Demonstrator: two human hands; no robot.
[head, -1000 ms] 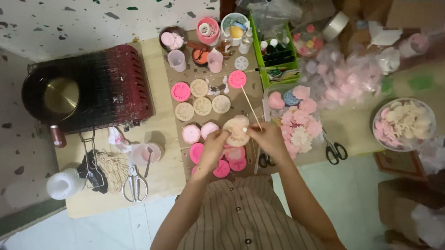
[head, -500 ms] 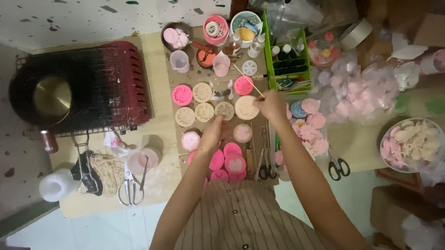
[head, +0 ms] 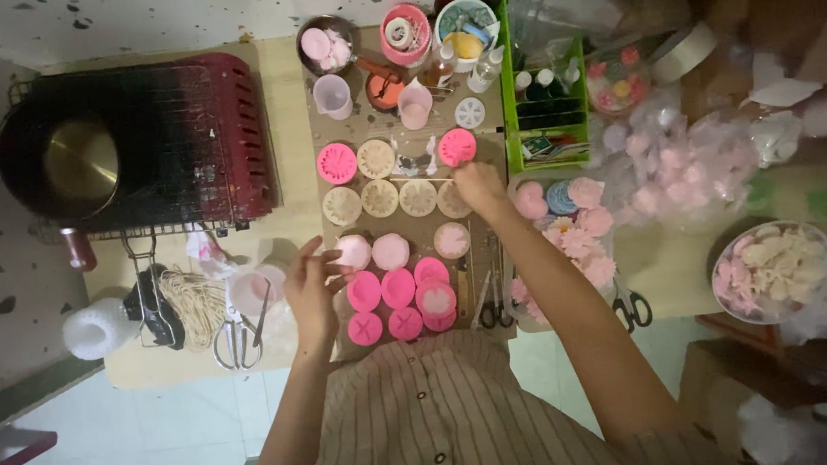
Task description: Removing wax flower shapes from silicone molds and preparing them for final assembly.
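My striped shirt fills the bottom of the view, and both my forearms rise from it toward the low table.

My left hand is nearest, hovering at the left edge of the cluster of pink round moulds. Its wrist is bent slightly back, the fingers are loosely curled and spread, and the fingertips point toward a pale pink mould. It grips nothing that I can see; whether a fingertip touches that mould I cannot tell. Just to its left lie the scissors, a small pink cup and a bundle of twine.

My right arm stretches farther up and across, elbow low, forearm slanting to the left. My right hand is closed, knuckles up, pinching the end of a thin wooden stick that lies level across the table between the two rows of cream flower moulds. The hand sits just below a bright pink mould.

Beyond stand a green tray of small bottles, cups and a tape tub. Far left stands a red stove with a dark pot.
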